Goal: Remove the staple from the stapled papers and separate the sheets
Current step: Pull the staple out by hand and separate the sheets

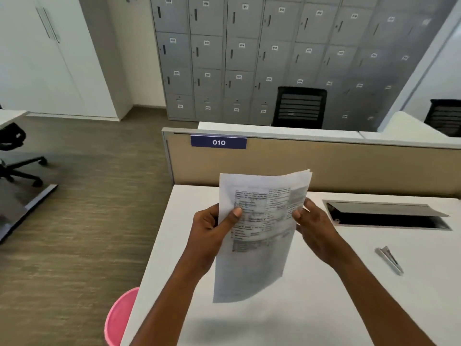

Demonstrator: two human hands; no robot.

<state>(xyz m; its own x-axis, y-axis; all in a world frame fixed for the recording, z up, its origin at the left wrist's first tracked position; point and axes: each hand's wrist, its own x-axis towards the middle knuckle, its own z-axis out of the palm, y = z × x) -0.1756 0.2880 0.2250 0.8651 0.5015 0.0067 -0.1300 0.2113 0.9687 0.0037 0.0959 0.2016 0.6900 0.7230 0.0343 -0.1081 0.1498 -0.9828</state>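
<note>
The printed papers (259, 236) hang upright in the air over the white desk (311, 303), blurred by motion. My left hand (212, 228) pinches their left edge, thumb on the front of the top sheet. My right hand (314, 228) grips the right edge near the top, where the sheets fan apart slightly. The staple itself is too small to make out. A metal staple remover (389, 259) lies on the desk to the right, apart from both hands.
An open cable hatch (386, 216) is set into the desk at the back right. A beige partition (324, 166) labelled 010 bounds the far edge. A pink bin (119, 318) stands on the floor by the desk's left side. Office chairs and grey lockers stand beyond.
</note>
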